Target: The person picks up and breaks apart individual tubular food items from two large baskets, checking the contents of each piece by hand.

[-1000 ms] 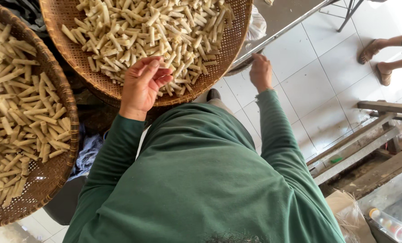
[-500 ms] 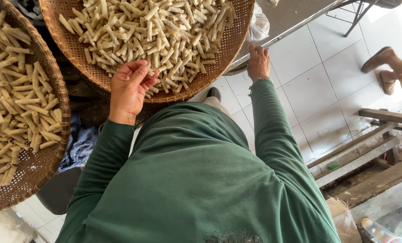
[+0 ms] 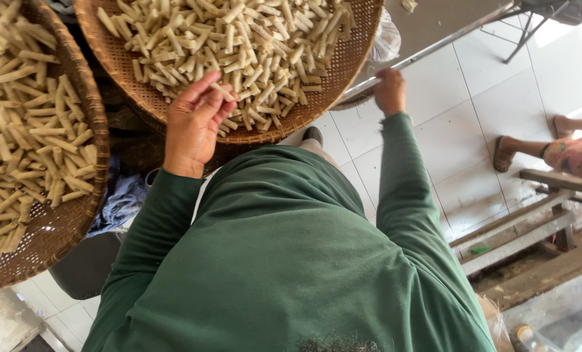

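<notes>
Over the woven tray, left hand pinches a pale roll; right hand grips its rim

The woven tray at the far middle is brown with a tight basket-weave pattern, and the rolls heaped in it are pale cream-yellow. The second tray at the left has the same brown weave. The sleeves are dark green. The floor tiles are white with grey grout lines. The cloth is faded blue.

Over the white tiled floor, another person's sandalled foot rests beside my wooden bench; a blue cloth hangs under the left-hand basket's edge.
</notes>
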